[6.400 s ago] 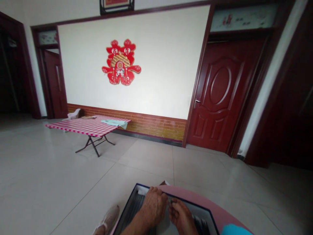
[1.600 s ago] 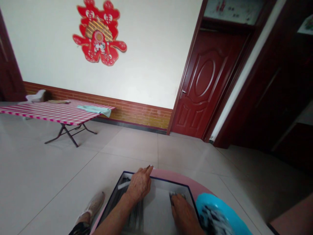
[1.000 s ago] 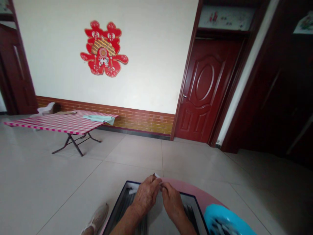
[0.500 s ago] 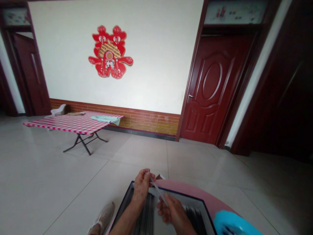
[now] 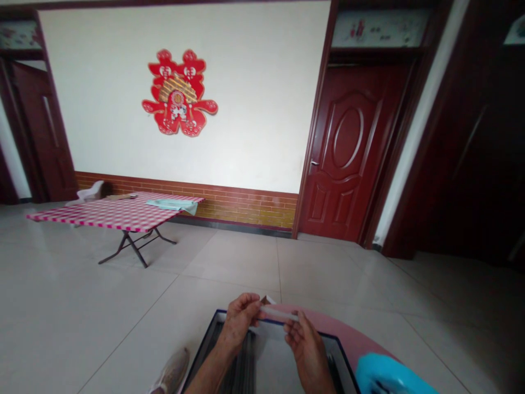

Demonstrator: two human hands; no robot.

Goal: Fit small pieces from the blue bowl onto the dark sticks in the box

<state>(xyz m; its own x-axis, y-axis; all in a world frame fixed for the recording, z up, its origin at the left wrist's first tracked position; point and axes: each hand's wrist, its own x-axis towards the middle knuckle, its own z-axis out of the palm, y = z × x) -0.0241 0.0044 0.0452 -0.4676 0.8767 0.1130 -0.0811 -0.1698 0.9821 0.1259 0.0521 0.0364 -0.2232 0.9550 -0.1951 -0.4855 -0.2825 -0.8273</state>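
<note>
A thin, whitish, see-through strip (image 5: 279, 313) stretches almost level between my two hands. My left hand (image 5: 241, 318) pinches its left end between thumb and fingers. At the other end, the fingertips of my right hand (image 5: 304, 345) close on it. Below both hands lies a shallow open box (image 5: 346, 358) with a dark blue rim and a pale inside. Long, thin dark sticks (image 5: 245, 365) fill its left part, partly covered by my left forearm. More dark pieces (image 5: 333, 372) show on its right side, mostly hidden behind my right hand.
The box rests on a round pink tabletop (image 5: 348, 328). A bright blue basin (image 5: 394, 375) stands at its right, and a small brown-and-white carton (image 5: 268, 300) behind. Farther off is a folding table (image 5: 110, 213) with a checked cover. A shoe (image 5: 174, 369) shows at lower left.
My right hand has moved up and to the right, so the strip has turned from a steep slant to nearly level. My left hand keeps its end. The view has shifted slightly.
</note>
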